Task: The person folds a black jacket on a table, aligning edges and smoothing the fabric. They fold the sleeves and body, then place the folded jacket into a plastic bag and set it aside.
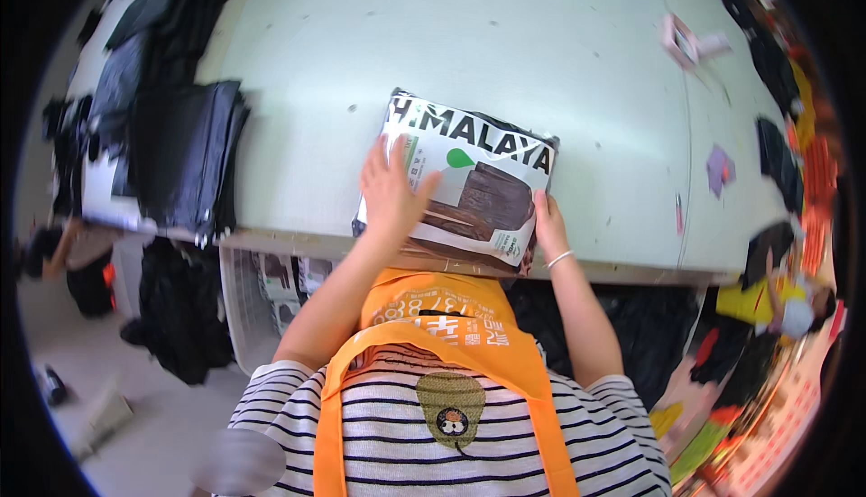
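Observation:
A flat, glossy plastic packet (460, 161) lies at the near edge of a white table. Its front is white with bold black lettering, a green drop shape and a picture of a dark brown garment. Across the packet's left part rests my left hand (390, 192), open, with fingers spread on the plastic. My right hand (550, 226) grips the right edge, its thumb on top and its other fingers partly hidden. A white band circles my right wrist.
Stacked flat black bags (185, 150) lie on the left of the table (316, 37). Toward the right are a pink object (678, 41), a purple scrap (719, 170) and a pen (678, 213). Under the table edge stands a bin (236, 308) holding packets. Another person (753, 303) is at right.

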A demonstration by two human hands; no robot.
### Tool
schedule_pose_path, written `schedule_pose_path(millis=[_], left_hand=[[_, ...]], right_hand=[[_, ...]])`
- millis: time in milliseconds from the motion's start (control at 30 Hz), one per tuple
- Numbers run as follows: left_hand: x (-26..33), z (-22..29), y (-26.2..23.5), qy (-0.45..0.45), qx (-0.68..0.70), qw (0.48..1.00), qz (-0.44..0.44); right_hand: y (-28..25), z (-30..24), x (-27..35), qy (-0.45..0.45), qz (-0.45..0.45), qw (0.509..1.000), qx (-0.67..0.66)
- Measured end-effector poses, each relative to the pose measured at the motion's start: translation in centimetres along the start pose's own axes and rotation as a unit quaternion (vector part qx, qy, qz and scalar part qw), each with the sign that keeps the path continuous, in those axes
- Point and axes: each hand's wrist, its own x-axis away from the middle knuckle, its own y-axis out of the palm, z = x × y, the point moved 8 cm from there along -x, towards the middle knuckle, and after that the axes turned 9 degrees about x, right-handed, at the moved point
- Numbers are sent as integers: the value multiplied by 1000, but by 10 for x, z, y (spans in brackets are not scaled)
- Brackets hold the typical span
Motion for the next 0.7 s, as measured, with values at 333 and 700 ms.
schedule_pose_path(millis=[333, 700], left_hand=[[163, -77, -33, -365, 100, 924, 50], [497, -97, -123, -582, 188, 745, 267]], right_hand=[[22, -67, 33, -165, -237, 949, -122], [162, -180, 252, -449, -396, 786, 152]])
